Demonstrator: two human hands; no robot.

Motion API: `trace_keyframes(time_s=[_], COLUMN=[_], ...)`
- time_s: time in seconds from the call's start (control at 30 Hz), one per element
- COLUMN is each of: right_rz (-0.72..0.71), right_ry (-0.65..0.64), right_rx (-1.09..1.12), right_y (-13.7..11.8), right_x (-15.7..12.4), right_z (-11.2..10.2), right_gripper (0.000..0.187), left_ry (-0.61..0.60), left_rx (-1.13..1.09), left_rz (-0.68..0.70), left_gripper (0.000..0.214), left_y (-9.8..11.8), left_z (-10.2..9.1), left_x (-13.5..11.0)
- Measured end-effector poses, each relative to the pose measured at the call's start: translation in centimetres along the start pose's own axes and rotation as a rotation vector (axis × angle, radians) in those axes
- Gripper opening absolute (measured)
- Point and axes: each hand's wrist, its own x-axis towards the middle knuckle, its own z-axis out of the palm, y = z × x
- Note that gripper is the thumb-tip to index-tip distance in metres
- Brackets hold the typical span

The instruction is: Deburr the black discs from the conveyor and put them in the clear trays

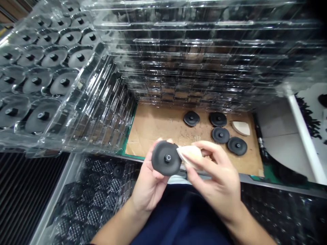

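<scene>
Left hand (pixel 149 185) clamped around black disc (pixel 160 161); right hand (pixel 221 177) pinching cream pad (pixel 192 151) against it

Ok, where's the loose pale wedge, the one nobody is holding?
In the head view, the loose pale wedge lies near the right edge of the cardboard, beside three black discs, beyond the right hand.

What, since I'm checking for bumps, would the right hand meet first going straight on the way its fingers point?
Probably the black disc in the left hand; the cream pad held by the right hand overlaps the disc's rim in view, though contact is unclear.
</scene>
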Motion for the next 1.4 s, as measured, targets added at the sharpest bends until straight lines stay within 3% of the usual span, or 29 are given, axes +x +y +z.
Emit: trace_keyframes(time_s=[0.13, 0.3, 0.4, 0.57, 0.63, 0.77, 0.9, 0.97, 1.07, 1.13, 1.23, 1.27, 1.4], right_rz=[-0.035, 0.046, 0.041, 0.461, 0.547, 0.693, 0.755, 0.688, 0.327, 0.126, 0.091, 0.092, 0.011], right_ry=[-0.04, 0.028, 0.0, 0.014, -0.014, -0.095, -0.018, 0.065, 0.051, -0.133, -0.436, -0.442, -0.18], right_rx=[0.044, 0.018, 0.113, 0.306, 0.356, 0.486, 0.515, 0.484, 0.305, 0.212, 0.207, 0.184, 0.04], right_y=[-0.2, -0.5, 0.3, 5.4, 7.0, 7.5, 6.4, 5.0, 1.9, 0.0, -1.0, -1.1, -0.9], right_x=[0.0, 0.2, 0.2, 0.0, -1.1, -3.9, -3.0, -1.0, 1.7, 2.7, 3.4, 3.5, 3.8], right_z=[0.1, 0.5, 0.9, 1.8, 2.4, 3.3, 2.2, 1.1, 0.1, -0.3, -0.4, -0.3, -0.2], right_gripper=[0.024, 0.022, 0.026, 0.022, 0.023, 0.043, 0.035, 0.028, 0.024, 0.023, 0.02, 0.02, 0.026], left_ry=[-0.005, 0.014, 0.046, 0.14, 0.156, 0.139, 0.108, 0.103, 0.092, 0.089, 0.097, 0.086, -0.036], left_rx=[0.036, 0.048, 0.065, 0.042, 0.046, 0.061, 0.075, 0.08, 0.128, 0.179, 0.205, 0.2, 0.169], left_rz=[-0.026, 0.006, -0.024, -0.073, -0.105, -0.122, -0.156, -0.162, -0.201, -0.236, -0.23, -0.229, -0.282], left_gripper=[0.054, 0.057, 0.059, 0.059, 0.059, 0.059, 0.06, 0.062, 0.062, 0.054, 0.052, 0.051, 0.042], left_y=[0.0, 0.1, 0.0, -0.5, -0.5, -0.5, -0.7, -0.8, -0.7, -0.5, -0.2, -0.1, -0.1], left_z=[-0.1, 0.3, 0.1, -0.9, -1.2, -1.4, -1.1, -0.9, -0.7, -0.7, -0.4, -0.3, 0.4], left_x=[-0.1, -0.1, -0.1, 0.4, 0.6, 0.7, 0.7, 0.7, 0.5, 0.5, 0.4, 0.5, 0.5])
